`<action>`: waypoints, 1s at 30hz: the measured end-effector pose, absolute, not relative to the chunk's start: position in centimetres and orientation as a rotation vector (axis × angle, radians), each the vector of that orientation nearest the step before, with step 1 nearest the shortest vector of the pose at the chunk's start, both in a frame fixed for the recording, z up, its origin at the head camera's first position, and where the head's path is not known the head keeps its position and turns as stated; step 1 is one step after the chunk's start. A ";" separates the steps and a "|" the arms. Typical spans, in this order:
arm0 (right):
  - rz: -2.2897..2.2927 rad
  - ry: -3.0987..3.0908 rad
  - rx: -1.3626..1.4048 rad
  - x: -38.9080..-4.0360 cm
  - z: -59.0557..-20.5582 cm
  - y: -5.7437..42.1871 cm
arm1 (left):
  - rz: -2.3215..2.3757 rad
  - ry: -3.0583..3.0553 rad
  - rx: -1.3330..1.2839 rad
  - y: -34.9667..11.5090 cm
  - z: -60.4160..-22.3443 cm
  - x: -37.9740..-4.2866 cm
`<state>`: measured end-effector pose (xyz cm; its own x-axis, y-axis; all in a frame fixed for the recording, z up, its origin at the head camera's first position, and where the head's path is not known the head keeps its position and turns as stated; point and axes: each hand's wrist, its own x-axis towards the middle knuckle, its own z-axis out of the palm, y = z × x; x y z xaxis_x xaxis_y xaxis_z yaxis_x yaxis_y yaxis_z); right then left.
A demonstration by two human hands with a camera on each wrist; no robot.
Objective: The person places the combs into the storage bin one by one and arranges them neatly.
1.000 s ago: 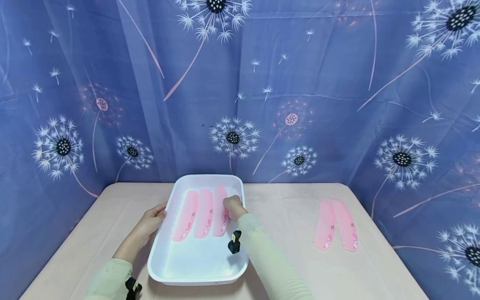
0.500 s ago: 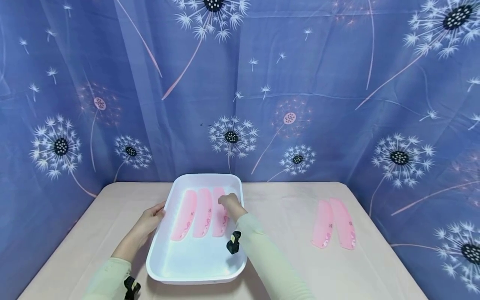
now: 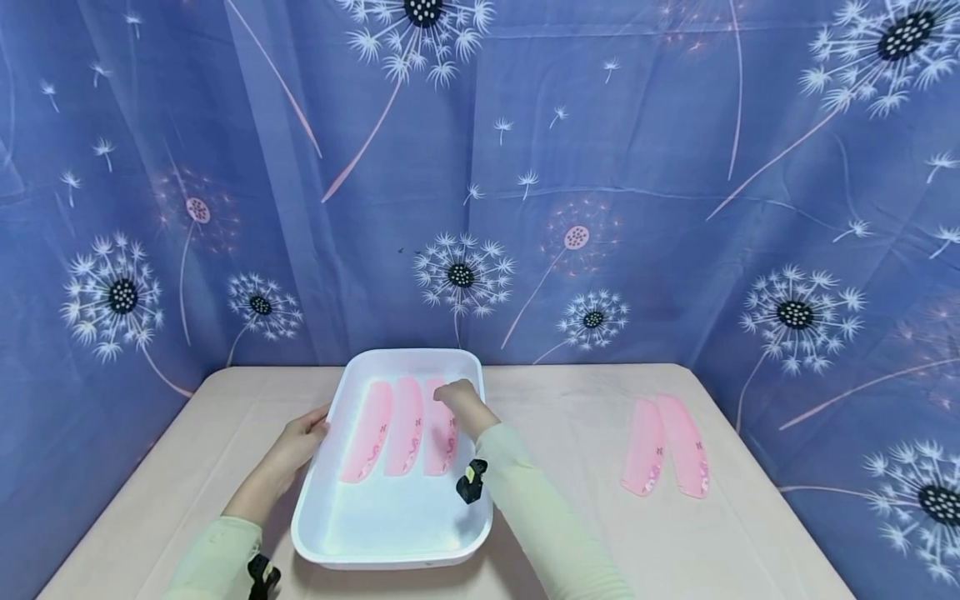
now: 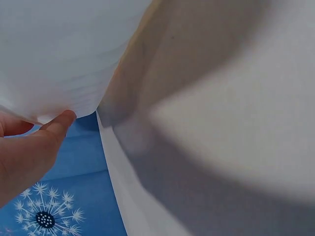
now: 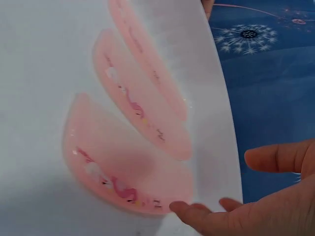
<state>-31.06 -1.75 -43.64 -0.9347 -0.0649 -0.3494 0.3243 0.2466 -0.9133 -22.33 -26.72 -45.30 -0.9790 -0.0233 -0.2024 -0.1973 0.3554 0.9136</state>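
Note:
A white tray (image 3: 390, 521) on the table holds a row of three pink curved combs with flamingo prints: a left comb (image 3: 367, 433), a middle comb (image 3: 406, 429) and a right comb (image 3: 440, 442). My left hand (image 3: 296, 442) grips the tray's left rim; in the left wrist view its fingers (image 4: 58, 125) curl at the edge of the tray. Over the right comb's far end is my right hand (image 3: 463, 404), which hides part of it. In the right wrist view the thumb (image 5: 275, 156) stands apart and a fingertip overlaps the comb's end.
Two more pink combs, one (image 3: 643, 446) and another (image 3: 684, 446), lie on the table (image 3: 570, 467) right of the tray. A blue dandelion-print curtain (image 3: 525, 167) hangs behind and at both sides.
The right comb has settled flat in the tray beside the others. My right hand has let go of it and shifted slightly. The left hand stays at the rim.

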 end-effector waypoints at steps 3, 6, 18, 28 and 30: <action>-1.813 2.152 0.204 -29.9 -41.9 -1.5 | 1.687 2.456 -0.211 -26.7 -45.5 -22.4; -1.861 2.129 0.176 -29.9 -41.2 -1.2 | 1.688 2.452 -0.214 -26.7 -45.6 -22.4; -2.079 2.064 0.099 -31.1 -39.0 2.0 | 1.738 2.428 -0.176 -26.5 -45.7 -22.4; -2.166 2.097 0.104 -31.9 -38.6 6.4 | 1.722 2.432 -0.178 -26.8 -45.7 -22.3; -2.175 2.092 0.115 -32.0 -38.5 7.3 | 1.720 2.432 -0.180 -26.9 -45.8 -22.3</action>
